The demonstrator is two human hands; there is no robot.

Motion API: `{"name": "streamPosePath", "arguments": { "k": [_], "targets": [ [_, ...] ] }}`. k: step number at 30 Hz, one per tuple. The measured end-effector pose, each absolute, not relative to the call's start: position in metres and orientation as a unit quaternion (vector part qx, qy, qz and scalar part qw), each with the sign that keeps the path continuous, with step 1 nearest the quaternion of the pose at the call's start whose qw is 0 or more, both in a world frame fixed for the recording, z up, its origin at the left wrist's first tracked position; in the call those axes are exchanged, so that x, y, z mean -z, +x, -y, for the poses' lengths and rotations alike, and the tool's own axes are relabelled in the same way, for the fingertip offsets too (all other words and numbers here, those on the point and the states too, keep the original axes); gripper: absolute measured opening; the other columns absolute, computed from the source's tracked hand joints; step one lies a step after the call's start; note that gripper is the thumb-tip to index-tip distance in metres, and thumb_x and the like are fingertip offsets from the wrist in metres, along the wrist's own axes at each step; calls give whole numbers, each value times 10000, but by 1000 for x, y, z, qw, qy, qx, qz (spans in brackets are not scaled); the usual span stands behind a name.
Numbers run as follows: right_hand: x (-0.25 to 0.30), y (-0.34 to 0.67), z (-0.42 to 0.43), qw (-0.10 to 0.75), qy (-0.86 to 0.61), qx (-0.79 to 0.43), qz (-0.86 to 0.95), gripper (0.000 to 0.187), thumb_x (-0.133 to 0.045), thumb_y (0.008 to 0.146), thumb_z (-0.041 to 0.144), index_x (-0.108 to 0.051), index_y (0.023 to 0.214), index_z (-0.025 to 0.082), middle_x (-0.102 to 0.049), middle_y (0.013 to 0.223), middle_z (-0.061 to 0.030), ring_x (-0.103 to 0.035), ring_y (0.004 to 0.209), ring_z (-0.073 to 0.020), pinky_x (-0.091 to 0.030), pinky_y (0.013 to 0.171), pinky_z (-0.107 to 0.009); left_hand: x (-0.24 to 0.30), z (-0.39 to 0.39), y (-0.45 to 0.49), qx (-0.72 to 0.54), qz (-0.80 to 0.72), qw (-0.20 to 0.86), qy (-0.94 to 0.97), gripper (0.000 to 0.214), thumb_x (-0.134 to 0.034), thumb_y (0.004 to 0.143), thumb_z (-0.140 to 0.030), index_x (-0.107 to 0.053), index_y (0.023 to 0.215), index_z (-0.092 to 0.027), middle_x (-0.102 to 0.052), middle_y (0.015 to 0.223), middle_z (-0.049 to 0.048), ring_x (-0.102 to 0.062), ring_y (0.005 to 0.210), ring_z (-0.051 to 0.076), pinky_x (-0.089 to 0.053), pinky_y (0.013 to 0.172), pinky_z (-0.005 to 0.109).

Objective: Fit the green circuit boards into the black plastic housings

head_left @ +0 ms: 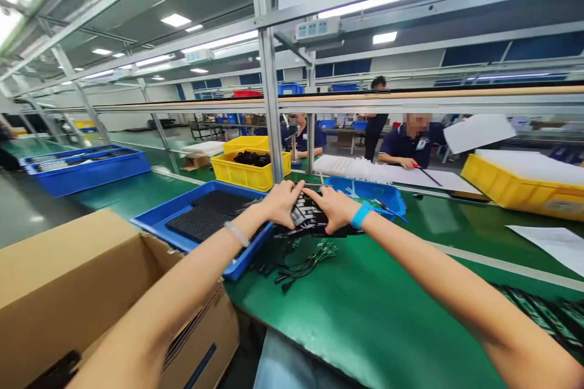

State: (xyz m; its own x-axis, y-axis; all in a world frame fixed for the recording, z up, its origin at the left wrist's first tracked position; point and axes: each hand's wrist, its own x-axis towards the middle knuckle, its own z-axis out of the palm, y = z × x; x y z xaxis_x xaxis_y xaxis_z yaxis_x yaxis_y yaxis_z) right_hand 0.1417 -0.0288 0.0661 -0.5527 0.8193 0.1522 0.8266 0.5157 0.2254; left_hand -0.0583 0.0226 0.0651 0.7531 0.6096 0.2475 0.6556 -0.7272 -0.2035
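My left hand and my right hand meet over the green bench, thumbs and fingers curved round a bundle of black flat parts with silvery and white patches. The exact kind of these parts is too small to tell. Both hands are closed on the bundle from its two sides. Just below it, several thin black cables with small green circuit boards lie on the bench. Left of my hands sits a blue tray with ribbed black pieces. Behind my right hand is a smaller blue tray holding green boards.
An open cardboard box stands at the left front. Yellow bins and a metal post are behind the trays. Green boards lie at right, near a yellow bin. Across the bench sits a person holding a red-tipped tool.
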Motion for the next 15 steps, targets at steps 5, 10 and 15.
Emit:
{"name": "streamPosePath", "arguments": {
  "k": [5,10,15],
  "targets": [
    [-16,228,44,2,-582,117,804,1235,-812,453,320,-133,1470,148,-478,1165,-206,-475,1041,-377,-437,802,-470,-18,-52,49,62,230,119,-964,1233,-736,439,-479,-140,1429,-48,-427,1236,222,-426,1090,360,-356,919,456],
    [48,254,30,17,-658,77,749,1219,-812,424,309,-195,1462,141,-469,1223,-240,-470,1060,-396,-409,828,-500,24,-83,89,38,143,106,-983,1267,-766,440,-422,-78,1452,-98,-402,1272,217,-404,1139,368,-333,955,465],
    [86,249,22,36,-672,21,739,1088,-769,467,391,-311,1422,146,-521,1179,-193,-512,1017,-344,-418,830,-442,60,-101,75,6,88,66,-994,1079,-703,575,-311,-93,1459,-217,-426,1275,168,-462,1100,329,-378,922,445]
  ]
}}
